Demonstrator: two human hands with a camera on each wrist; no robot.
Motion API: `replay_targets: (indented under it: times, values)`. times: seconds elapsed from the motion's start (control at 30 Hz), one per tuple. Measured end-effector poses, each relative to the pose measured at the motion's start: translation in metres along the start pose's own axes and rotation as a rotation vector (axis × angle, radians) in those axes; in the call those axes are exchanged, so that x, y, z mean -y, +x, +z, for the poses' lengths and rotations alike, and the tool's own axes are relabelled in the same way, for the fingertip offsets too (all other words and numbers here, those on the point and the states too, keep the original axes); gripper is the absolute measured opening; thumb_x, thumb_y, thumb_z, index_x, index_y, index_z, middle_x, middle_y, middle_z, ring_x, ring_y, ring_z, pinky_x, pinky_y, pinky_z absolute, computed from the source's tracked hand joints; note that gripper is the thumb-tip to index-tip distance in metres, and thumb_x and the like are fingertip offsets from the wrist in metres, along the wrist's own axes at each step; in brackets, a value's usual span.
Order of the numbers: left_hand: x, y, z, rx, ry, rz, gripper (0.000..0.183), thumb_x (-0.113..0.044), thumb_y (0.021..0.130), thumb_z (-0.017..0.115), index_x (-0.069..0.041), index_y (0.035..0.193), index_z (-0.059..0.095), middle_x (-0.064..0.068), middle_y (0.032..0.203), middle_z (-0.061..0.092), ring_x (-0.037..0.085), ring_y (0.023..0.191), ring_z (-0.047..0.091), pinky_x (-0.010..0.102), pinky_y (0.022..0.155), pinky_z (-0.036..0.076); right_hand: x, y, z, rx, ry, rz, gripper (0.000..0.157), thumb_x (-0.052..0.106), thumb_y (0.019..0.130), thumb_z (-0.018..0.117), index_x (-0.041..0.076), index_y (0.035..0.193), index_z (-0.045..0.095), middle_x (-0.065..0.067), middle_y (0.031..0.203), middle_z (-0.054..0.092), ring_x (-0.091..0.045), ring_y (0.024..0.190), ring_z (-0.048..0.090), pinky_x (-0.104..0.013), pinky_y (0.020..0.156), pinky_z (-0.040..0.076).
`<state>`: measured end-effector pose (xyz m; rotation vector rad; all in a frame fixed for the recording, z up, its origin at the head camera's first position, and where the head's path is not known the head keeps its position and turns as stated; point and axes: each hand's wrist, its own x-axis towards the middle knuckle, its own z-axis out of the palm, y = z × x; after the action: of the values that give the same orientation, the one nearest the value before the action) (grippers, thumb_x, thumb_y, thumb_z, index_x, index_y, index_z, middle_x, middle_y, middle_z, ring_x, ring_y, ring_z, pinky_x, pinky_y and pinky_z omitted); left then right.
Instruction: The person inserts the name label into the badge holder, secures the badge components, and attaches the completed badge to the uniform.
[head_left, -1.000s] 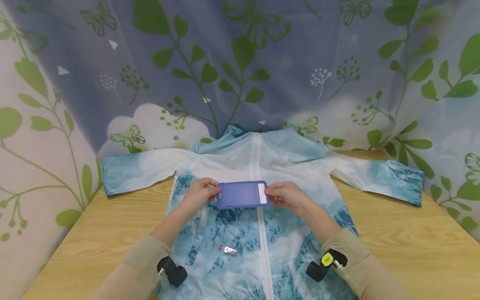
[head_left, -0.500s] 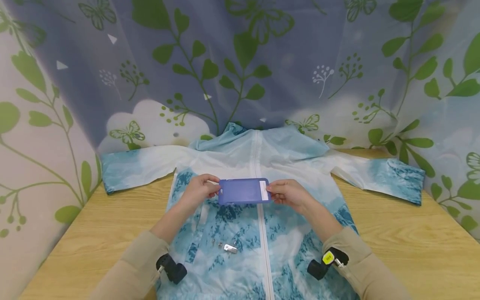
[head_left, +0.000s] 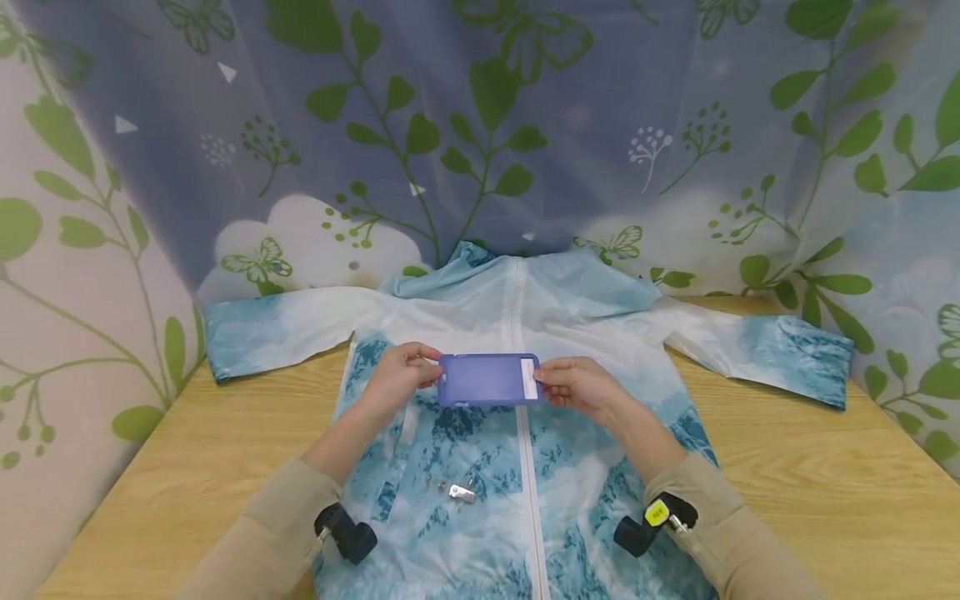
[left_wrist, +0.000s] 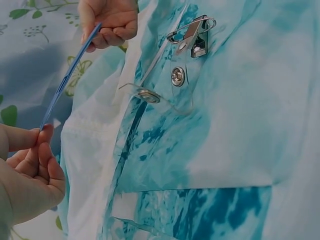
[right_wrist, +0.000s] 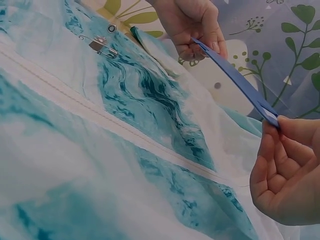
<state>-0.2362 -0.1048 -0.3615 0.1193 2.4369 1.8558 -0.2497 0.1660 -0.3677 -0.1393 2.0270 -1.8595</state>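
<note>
A thin purple badge holder (head_left: 482, 380) with a white strip at its right end is held level above the jacket (head_left: 585, 467). My left hand (head_left: 401, 382) pinches its left end between thumb and fingertips. At the other end, my right hand (head_left: 581, 387) pinches it beside the white strip. Both wrist views show the badge holder (left_wrist: 70, 77) nearly edge-on. On the jacket below lies a metal badge clip (left_wrist: 197, 37) with a safety pin and a clear strap (left_wrist: 182, 85) bearing snap buttons. Neither hand touches the clip.
The blue-and-white zip jacket lies spread face up, its sleeves (head_left: 277, 333) out to both sides. Beneath it is a wooden table (head_left: 832, 492). A leaf-and-butterfly patterned curtain (head_left: 570, 167) hangs behind and along the sides.
Both hands have shifted very slightly up in the head view with the badge holder, which tilts a little differently. The grip of each hand and the clip on the jacket look the same.
</note>
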Motion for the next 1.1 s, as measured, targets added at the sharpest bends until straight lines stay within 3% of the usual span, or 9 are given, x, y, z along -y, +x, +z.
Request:
replay_targets:
  times: [0.47, 0.7, 0.83, 1.1]
  values:
    - [0.003, 0.001, 0.005, 0.001, -0.006, 0.006, 0.021, -0.004, 0.089, 0.058, 0.002, 0.109, 0.059, 0.012, 0.084, 0.065, 0.036, 0.091, 0.059, 0.047, 0.085, 0.045, -0.001, 0.001, 0.001, 0.024, 0.0, 0.0, 0.02, 0.011, 0.092, 0.057, -0.006, 0.102, 0.062, -0.002, 0.075, 0.06, -0.014, 0.07, 0.055, -0.031, 0.072, 0.047]
    - [0.002, 0.001, 0.005, -0.007, -0.001, 0.003, 0.021, -0.004, 0.09, 0.057, 0.002, 0.11, 0.059, 0.012, 0.087, 0.065, 0.023, 0.083, 0.06, 0.047, 0.085, 0.045, 0.001, 0.002, 0.005, 0.035, 0.007, -0.008, 0.015, 0.009, 0.092, 0.056, -0.003, 0.098, 0.063, -0.001, 0.074, 0.061, -0.015, 0.071, 0.056, -0.032, 0.073, 0.047]
    - [0.001, 0.001, 0.004, -0.011, 0.005, 0.008, 0.022, -0.003, 0.09, 0.057, 0.002, 0.111, 0.059, 0.012, 0.088, 0.066, 0.023, 0.084, 0.06, 0.047, 0.084, 0.045, 0.002, 0.003, 0.008, 0.032, 0.011, -0.006, 0.012, 0.008, 0.092, 0.056, 0.0, 0.094, 0.064, -0.001, 0.073, 0.062, -0.015, 0.07, 0.057, -0.032, 0.072, 0.047]
    - [0.0, 0.0, 0.004, -0.02, 0.001, 0.008, 0.023, -0.003, 0.09, 0.057, 0.003, 0.112, 0.06, 0.012, 0.085, 0.065, 0.036, 0.091, 0.058, 0.047, 0.082, 0.045, 0.001, 0.005, 0.01, 0.021, 0.024, -0.001, 0.013, 0.007, 0.092, 0.056, -0.002, 0.095, 0.064, -0.002, 0.072, 0.062, -0.016, 0.07, 0.057, -0.031, 0.072, 0.048]
